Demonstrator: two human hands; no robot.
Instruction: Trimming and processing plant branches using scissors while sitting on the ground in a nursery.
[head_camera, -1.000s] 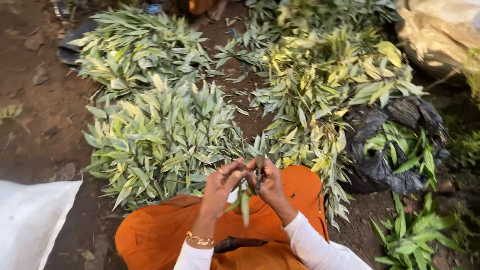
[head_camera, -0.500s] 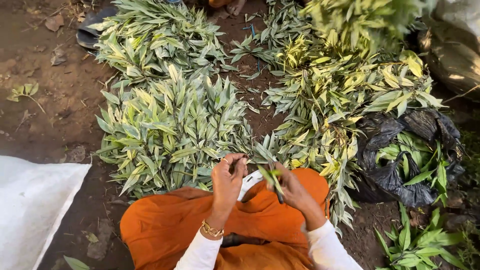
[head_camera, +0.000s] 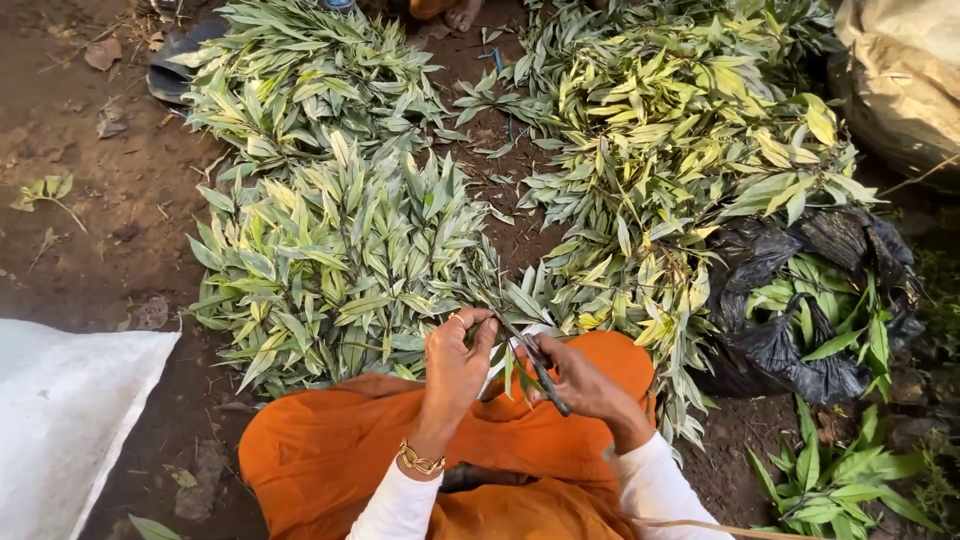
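My left hand (head_camera: 455, 365), with a gold bracelet at the wrist, pinches a thin leafy sprig (head_camera: 507, 362) above my orange-clad lap (head_camera: 330, 450). My right hand (head_camera: 580, 380) grips a dark pair of small shears (head_camera: 541, 370), its blades against the sprig's stem. Both hands meet just in front of a heap of cut green-and-cream leafy stems (head_camera: 340, 260) lying on the soil.
More leaf heaps lie at the back left (head_camera: 300, 70) and right (head_camera: 680, 130). A black plastic bag (head_camera: 800, 320) holding green leaves sits at the right. A white sack (head_camera: 60, 420) lies at the left, a tan sack (head_camera: 905, 70) top right. A dark sandal (head_camera: 170, 60) rests on the bare soil.
The view has shifted a little. My hands have drawn apart slightly, the sprig now lies more level, and the shears have tilted down against the stem.
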